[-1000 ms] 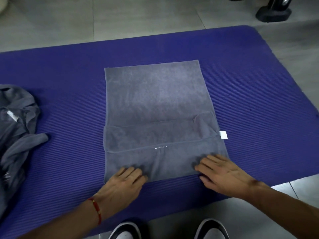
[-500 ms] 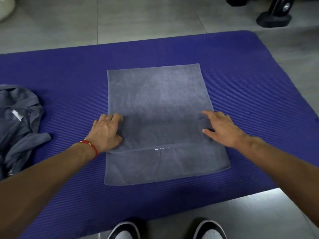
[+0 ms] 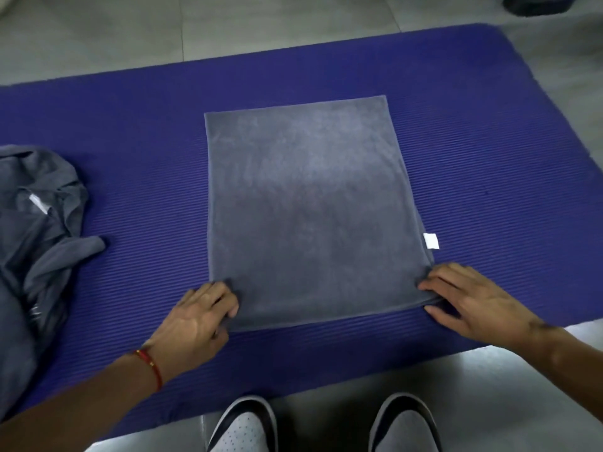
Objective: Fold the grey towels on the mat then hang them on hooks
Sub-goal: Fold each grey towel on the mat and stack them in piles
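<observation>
Grey towel (image 3: 310, 216): one, folded to a flat rectangle, lying in the middle of the mat with its long sides running away from the viewer; surface smooth, near edge showing stacked layers at the right corner. White label (image 3: 430, 240): small tag sticking out from the towel's right edge, close to the near corner, resting on the mat. Left hand (image 3: 199, 316): at the towel's near left corner, fingers curled over the edge with the tips on the cloth, gripping the corner; red string bracelet (image 3: 150, 367) on the wrist. Right hand (image 3: 470, 301): at the near right corner, fingers extended and nearly flat, tips pressing on the towel's edge, thumb on the mat beside it; nothing enclosed. Purple mat (image 3: 489, 158): ribbed, spread on the floor, carrying everything listed above. Second grey towel (image 3: 39, 230): crumpled heap at the mat's left end, well apart from the folded one, a white tag showing among its folds. Grey tiled floor (image 3: 228, 27): around the mat. Shoes (image 3: 243, 425): two toes, light with dark trim, on the floor just beside the mat's near edge.
</observation>
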The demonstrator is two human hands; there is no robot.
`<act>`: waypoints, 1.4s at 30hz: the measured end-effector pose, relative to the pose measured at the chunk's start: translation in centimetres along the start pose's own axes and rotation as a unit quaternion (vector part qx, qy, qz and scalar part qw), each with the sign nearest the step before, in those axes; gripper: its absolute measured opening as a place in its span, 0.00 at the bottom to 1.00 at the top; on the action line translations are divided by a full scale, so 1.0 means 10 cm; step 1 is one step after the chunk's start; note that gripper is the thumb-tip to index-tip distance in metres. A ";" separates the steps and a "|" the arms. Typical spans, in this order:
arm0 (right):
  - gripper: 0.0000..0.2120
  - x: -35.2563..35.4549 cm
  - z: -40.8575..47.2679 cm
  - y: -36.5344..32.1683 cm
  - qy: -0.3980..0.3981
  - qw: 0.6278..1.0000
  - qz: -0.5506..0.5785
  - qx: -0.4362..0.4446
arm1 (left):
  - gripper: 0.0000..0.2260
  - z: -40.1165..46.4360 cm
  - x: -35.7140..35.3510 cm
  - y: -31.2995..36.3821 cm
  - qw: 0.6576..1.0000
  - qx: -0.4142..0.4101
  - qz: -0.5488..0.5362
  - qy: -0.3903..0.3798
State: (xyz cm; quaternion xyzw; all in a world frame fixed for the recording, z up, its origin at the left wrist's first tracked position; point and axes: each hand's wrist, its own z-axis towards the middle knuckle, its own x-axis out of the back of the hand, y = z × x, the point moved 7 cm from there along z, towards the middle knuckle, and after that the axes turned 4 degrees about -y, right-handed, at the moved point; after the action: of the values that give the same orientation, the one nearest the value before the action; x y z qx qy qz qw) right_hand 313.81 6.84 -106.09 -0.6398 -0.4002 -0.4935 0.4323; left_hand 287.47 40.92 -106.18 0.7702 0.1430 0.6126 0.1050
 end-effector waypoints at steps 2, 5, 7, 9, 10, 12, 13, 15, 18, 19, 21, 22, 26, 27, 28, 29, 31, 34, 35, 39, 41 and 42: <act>0.21 0.00 -0.01 -0.01 0.000 1.000 -0.025 0.016 | 0.09 -0.02 0.00 -0.01 0.999 -0.019 0.026 0.008; 0.17 0.04 0.01 -0.02 0.018 0.998 -0.051 0.031 | 0.12 -0.04 0.00 0.01 0.995 -0.063 0.079 0.017; 0.18 0.05 0.03 -0.03 0.024 0.996 -0.072 0.038 | 0.13 -0.06 -0.06 0.02 0.987 -0.086 0.134 0.025; 0.18 0.07 0.04 -0.03 0.021 0.997 -0.064 0.039 | 0.18 -0.09 -0.10 0.00 0.986 -0.076 0.143 0.042; 0.17 0.09 0.06 -0.03 0.015 0.998 -0.051 0.036 | 0.20 -0.11 -0.11 -0.02 0.989 -0.060 0.117 0.060; 0.15 0.15 0.11 0.00 0.014 1.000 -0.020 0.018 | 0.19 -0.14 -0.07 -0.10 0.995 0.000 0.017 0.100; 0.14 0.19 0.14 0.03 0.017 1.000 0.002 -0.001 | 0.17 -0.14 -0.05 -0.15 0.992 0.035 -0.037 0.113; 0.11 0.32 0.20 0.14 0.038 0.995 0.067 -0.062 | 0.11 -0.13 0.05 -0.23 0.981 0.089 -0.114 0.132; 0.02 0.47 0.30 0.40 0.069 0.959 0.214 -0.174 | 0.05 -0.09 0.34 -0.32 0.954 0.146 -0.186 0.186; 0.05 0.48 0.35 0.48 0.060 0.934 0.287 -0.203 | 0.05 -0.05 0.47 -0.36 0.939 0.172 -0.216 0.205; 0.04 0.59 0.51 0.55 0.047 0.877 0.422 -0.223 | 0.05 0.09 0.67 -0.48 0.916 0.192 -0.274 0.220; 0.09 0.69 0.59 0.59 0.061 0.863 0.448 -0.224 | 0.03 0.19 0.76 -0.53 0.906 0.192 -0.302 0.225; 0.23 0.97 0.84 0.68 0.134 0.805 0.524 -0.243 | 0.07 0.55 0.93 -0.64 0.793 0.200 -0.530 0.225; 0.25 0.99 0.88 0.68 0.145 0.792 0.540 -0.244 | 0.09 0.60 0.95 -0.62 0.770 0.196 -0.567 0.217; 0.21 1.01 0.91 0.63 0.147 0.788 0.543 -0.251 | 0.10 0.62 0.96 -0.59 0.762 0.197 -0.582 0.205; 0.16 1.02 0.93 0.58 0.139 0.790 0.541 -0.253 | 0.10 0.63 0.95 -0.56 0.758 0.199 -0.590 0.195; 0.14 0.98 0.87 0.49 0.121 0.796 0.528 -0.271 | 0.10 0.56 0.92 -0.51 0.752 0.210 -0.598 0.180; 0.20 0.88 0.56 0.33 0.080 0.811 0.495 -0.301 | 0.09 0.30 0.75 -0.42 0.753 0.241 -0.599 0.125; 0.23 0.82 0.39 0.29 0.075 0.815 0.484 -0.311 | 0.09 0.18 0.65 -0.35 0.753 0.251 -0.601 0.097; 0.35 0.52 -0.24 0.04 0.025 0.813 0.470 -0.342 | 0.10 -0.40 0.12 -0.01 0.735 0.323 -0.595 0.038; 0.28 0.49 -0.37 -0.03 0.029 0.816 0.462 -0.346 | 0.13 -0.57 0.01 0.10 0.766 0.344 -0.543 0.018; 0.24 0.49 -0.37 -0.01 0.039 0.825 0.445 -0.346 | 0.12 -0.57 0.04 0.11 0.764 0.342 -0.547 0.024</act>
State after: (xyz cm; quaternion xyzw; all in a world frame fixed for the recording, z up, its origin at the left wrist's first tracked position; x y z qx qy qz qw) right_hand 313.59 3.84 -100.73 -0.8361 0.1424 -0.3784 0.3708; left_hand 282.06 39.92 -104.16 0.5315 0.7425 0.3797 0.1486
